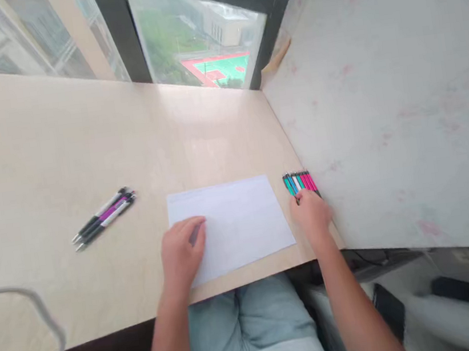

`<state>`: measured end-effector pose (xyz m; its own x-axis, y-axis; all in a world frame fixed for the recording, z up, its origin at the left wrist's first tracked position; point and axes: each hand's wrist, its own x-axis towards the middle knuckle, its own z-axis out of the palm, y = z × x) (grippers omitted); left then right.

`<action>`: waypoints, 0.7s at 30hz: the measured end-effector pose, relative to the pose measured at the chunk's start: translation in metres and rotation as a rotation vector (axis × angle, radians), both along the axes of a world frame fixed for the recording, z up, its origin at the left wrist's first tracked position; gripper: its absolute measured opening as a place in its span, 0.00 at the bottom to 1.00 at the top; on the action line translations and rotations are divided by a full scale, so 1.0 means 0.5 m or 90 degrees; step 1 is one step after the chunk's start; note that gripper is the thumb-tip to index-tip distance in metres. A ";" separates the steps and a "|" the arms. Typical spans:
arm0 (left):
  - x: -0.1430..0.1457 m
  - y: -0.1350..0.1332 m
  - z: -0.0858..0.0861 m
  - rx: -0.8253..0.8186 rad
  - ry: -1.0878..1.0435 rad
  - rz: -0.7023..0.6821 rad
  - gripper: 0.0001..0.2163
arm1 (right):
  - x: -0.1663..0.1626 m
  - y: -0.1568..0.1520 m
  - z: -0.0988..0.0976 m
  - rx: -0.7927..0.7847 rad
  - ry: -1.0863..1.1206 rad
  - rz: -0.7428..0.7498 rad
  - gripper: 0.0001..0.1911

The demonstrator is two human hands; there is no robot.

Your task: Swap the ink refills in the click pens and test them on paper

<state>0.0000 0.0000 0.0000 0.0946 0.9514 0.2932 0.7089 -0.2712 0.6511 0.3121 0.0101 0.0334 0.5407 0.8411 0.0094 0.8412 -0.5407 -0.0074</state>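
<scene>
A sheet of white paper (pixel 240 221) lies on the desk in front of me. My left hand (pixel 184 251) rests on its left side, fingers lightly curved, a shadowed gap between thumb and forefinger. To the right of the sheet, several pens (pixel 302 180) in teal, blue, white and pink lie side by side in a row against the wall. My right hand (pixel 312 211) covers their near ends, fingertips pinched at a pen on the row's left side, where a dark tip shows. The fingers hide most of that grip.
Three pens (pixel 104 218), white and purple with dark grips, lie together at the left of the desk (pixel 62 146). A grey cable (pixel 40 310) curves over the near left edge. The right side is bounded by a pale patterned wall (pixel 391 91), the back by a window (pixel 199 36).
</scene>
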 end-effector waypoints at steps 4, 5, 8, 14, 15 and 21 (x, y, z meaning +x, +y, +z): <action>-0.003 -0.003 0.003 0.001 -0.003 0.003 0.09 | 0.004 0.000 0.002 0.003 0.015 -0.008 0.13; -0.003 -0.003 0.003 0.000 -0.004 0.005 0.09 | 0.005 0.000 0.002 0.006 0.018 -0.011 0.13; -0.002 -0.005 0.004 -0.005 -0.006 0.011 0.09 | 0.008 0.001 0.004 0.024 0.021 -0.014 0.12; 0.000 -0.007 0.010 -0.012 -0.011 0.019 0.09 | 0.006 -0.004 0.007 0.046 0.025 -0.007 0.11; 0.000 -0.007 0.011 -0.011 -0.012 0.019 0.09 | 0.006 -0.006 0.007 0.052 0.026 -0.005 0.11; 0.003 -0.007 0.011 -0.008 -0.019 0.021 0.08 | 0.009 -0.021 0.005 0.118 0.039 0.021 0.09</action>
<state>0.0013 -0.0036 0.0056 0.0550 0.9574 0.2835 0.6969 -0.2401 0.6758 0.3166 -0.0003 0.0360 0.5168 0.8457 0.1330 0.8536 -0.4972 -0.1558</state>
